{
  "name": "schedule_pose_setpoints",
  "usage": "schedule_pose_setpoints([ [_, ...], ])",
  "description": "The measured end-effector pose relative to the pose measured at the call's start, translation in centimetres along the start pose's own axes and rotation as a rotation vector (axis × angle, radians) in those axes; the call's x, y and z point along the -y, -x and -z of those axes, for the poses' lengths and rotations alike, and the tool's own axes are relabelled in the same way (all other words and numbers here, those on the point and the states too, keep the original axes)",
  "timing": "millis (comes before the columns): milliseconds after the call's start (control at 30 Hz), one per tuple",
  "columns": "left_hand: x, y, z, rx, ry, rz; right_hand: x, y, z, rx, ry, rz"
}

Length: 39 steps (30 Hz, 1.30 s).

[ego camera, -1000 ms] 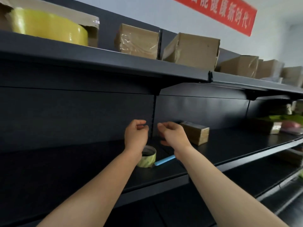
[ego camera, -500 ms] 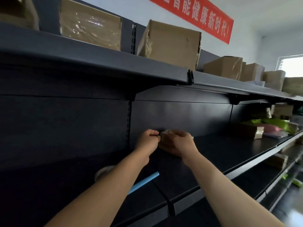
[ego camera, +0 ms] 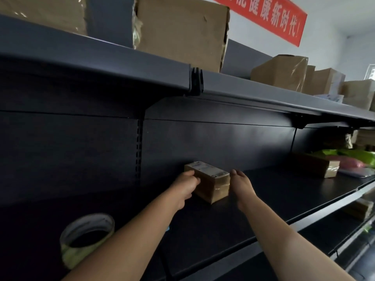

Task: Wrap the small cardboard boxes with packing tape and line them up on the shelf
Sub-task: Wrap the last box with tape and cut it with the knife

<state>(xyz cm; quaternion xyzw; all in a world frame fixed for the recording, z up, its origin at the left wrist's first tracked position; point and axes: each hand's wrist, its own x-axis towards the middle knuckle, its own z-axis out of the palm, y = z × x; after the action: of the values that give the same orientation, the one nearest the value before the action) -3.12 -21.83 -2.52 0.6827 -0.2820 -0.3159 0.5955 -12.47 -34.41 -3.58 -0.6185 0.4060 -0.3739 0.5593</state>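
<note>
A small tape-wrapped cardboard box (ego camera: 211,182) stands on the dark shelf (ego camera: 274,197) near its back panel. My left hand (ego camera: 185,186) is against the box's left side, fingers curled onto its top edge. To the right of the box is my right hand (ego camera: 241,184), fingers straight, beside or just touching its right face. A roll of clear packing tape (ego camera: 86,238) lies on the shelf at the lower left. Another small wrapped box (ego camera: 322,166) sits farther right on the same shelf.
Large cardboard boxes (ego camera: 182,31) line the upper shelf (ego camera: 121,63). Green and pink packets (ego camera: 353,159) lie at the far right. A blue tool tip (ego camera: 167,228) peeks out beside my left forearm. A lower shelf (ego camera: 345,230) holds more boxes.
The view has swung right and closer. Both hands reached forward from the tape roll to the small box, which now shows between them with the right hand drawn off its side.
</note>
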Motion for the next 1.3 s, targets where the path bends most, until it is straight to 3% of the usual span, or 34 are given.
schedule_pose_setpoints([
  [333,0.0,-0.4,-2.3,-0.056,0.08,0.05,-1.1,-2.2,-0.1,0.156,-0.089,-0.086],
  [533,0.9,-0.9,0.7,-0.358,-0.076,-0.001,-1.1,-0.2,-3.0,0.274,-0.05,-0.107],
  [767,0.4,2.1,6.4,-0.518,-0.085,-0.119,0.6,3.2,-7.4,0.418,-0.123,-0.01],
  [1000,0.5,5.8,12.0,-0.662,0.101,-0.253,2.3,8.2,-11.8,0.565,-0.155,0.226],
  [1300,1.1,8.8,16.4,-0.763,0.254,-0.256,2.1,10.8,-16.5,0.592,-0.234,0.131],
])
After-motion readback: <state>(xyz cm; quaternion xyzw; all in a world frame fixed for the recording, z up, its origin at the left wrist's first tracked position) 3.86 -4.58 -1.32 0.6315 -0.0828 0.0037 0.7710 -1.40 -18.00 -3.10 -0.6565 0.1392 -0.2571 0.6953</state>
